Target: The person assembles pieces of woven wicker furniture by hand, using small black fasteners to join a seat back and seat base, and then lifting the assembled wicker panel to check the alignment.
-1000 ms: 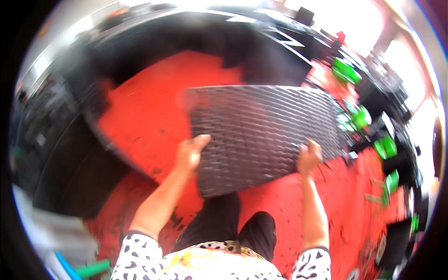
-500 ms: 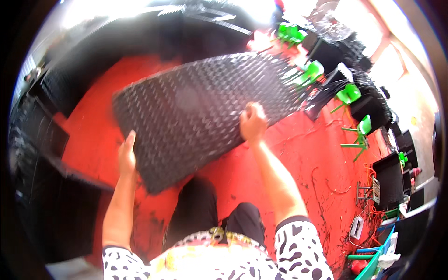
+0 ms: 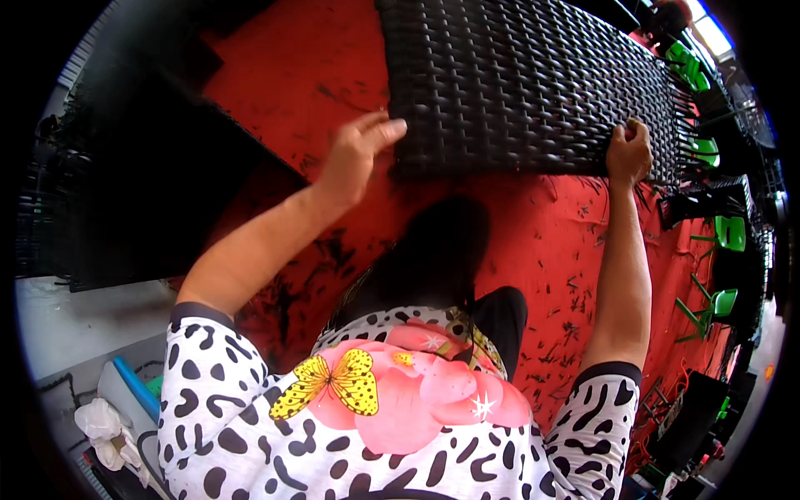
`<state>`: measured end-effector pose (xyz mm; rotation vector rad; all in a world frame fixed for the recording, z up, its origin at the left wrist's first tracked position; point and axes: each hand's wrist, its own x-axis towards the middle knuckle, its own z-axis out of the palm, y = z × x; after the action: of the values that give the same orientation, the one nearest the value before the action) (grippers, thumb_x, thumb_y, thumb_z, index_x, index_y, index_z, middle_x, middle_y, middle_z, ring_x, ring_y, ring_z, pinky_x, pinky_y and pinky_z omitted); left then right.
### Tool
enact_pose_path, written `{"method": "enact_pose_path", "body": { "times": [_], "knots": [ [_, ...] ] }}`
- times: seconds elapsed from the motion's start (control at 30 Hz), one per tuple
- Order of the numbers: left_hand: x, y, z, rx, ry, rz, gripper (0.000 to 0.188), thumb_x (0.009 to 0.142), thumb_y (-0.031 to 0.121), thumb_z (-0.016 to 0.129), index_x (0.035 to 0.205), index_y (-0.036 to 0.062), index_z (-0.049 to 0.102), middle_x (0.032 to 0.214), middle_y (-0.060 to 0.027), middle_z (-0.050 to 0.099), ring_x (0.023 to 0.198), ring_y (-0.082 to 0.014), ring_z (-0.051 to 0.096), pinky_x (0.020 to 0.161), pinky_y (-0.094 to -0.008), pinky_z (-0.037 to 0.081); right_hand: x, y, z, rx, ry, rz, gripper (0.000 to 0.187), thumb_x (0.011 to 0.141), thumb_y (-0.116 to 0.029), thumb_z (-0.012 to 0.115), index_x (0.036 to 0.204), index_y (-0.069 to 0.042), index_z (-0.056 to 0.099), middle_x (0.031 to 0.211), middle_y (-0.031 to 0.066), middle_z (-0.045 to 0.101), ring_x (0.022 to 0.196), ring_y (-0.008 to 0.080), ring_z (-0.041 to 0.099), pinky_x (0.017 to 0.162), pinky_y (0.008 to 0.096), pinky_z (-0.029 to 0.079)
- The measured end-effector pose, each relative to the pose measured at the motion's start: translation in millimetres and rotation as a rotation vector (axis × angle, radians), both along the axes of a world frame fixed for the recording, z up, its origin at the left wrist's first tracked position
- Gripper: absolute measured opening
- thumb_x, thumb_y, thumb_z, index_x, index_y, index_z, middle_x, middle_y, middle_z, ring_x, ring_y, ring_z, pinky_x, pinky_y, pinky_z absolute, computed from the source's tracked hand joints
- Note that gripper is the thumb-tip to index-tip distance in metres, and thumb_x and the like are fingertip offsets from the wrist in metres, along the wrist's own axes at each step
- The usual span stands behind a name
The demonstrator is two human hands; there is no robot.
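A black woven wicker panel (image 3: 508, 92) is held out in front of me, tilted, with loose strands (image 3: 685, 125) sticking out along its right end. My left hand (image 3: 354, 162) is at the panel's left edge, thumb tip over the rim; its other fingers are partly hidden and blurred. Further right, my right hand (image 3: 630, 154) closes on the lower edge near the unfinished strands, with fingers curled over the woven face. Below the panel, my dark-trousered leg (image 3: 437, 250) shows against the red floor covering.
Dark strand scraps litter the red floor covering (image 3: 554, 333). A large black block-like piece (image 3: 167, 183) stands at left. Green chairs (image 3: 715, 312) line the right side, beside dark wicker pieces. White bags (image 3: 102, 421) lie at lower left.
The panel has shifted right and up in view, its lower edge now nearly level. Both hands have moved with it. The view has turned, bringing the black piece at left closer.
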<state>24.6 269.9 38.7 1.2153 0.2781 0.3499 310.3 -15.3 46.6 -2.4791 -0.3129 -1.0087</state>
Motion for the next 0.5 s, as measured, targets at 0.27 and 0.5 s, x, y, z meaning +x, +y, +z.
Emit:
{"method": "enact_pose_path", "body": {
  "times": [0.27, 0.5],
  "knots": [
    [-4, -12, -25, 0.208, -0.088, -0.123, 0.039, 0.088, 0.023, 0.056, 0.118, -0.0016, 0.058, 0.11, -0.0044, 0.062, 0.1, -0.0124, 0.056, 0.09, -0.0287, 0.042, -4, -9, -8, -0.012, -0.08, 0.022, 0.022, 0.076, -0.017, 0.055, 0.094, -0.008, 0.063, 0.09, 0.0131, 0.064, 0.083, 0.034, 0.062, 0.074, 0.0432, 0.048],
    [-4, -14, -26, 0.062, -0.124, -0.075, 0.034, 0.091, 0.02, 0.054, 0.115, -0.0033, 0.057, 0.109, -0.0048, 0.061, 0.1, -0.0115, 0.055, 0.09, -0.0281, 0.042, -11, 9, 7, 0.047, -0.048, 0.091, 0.021, 0.075, -0.02, 0.06, 0.094, -0.01, 0.061, 0.085, 0.0083, 0.062, 0.081, 0.0305, 0.061, 0.072, 0.0415, 0.048]
  ]
}}
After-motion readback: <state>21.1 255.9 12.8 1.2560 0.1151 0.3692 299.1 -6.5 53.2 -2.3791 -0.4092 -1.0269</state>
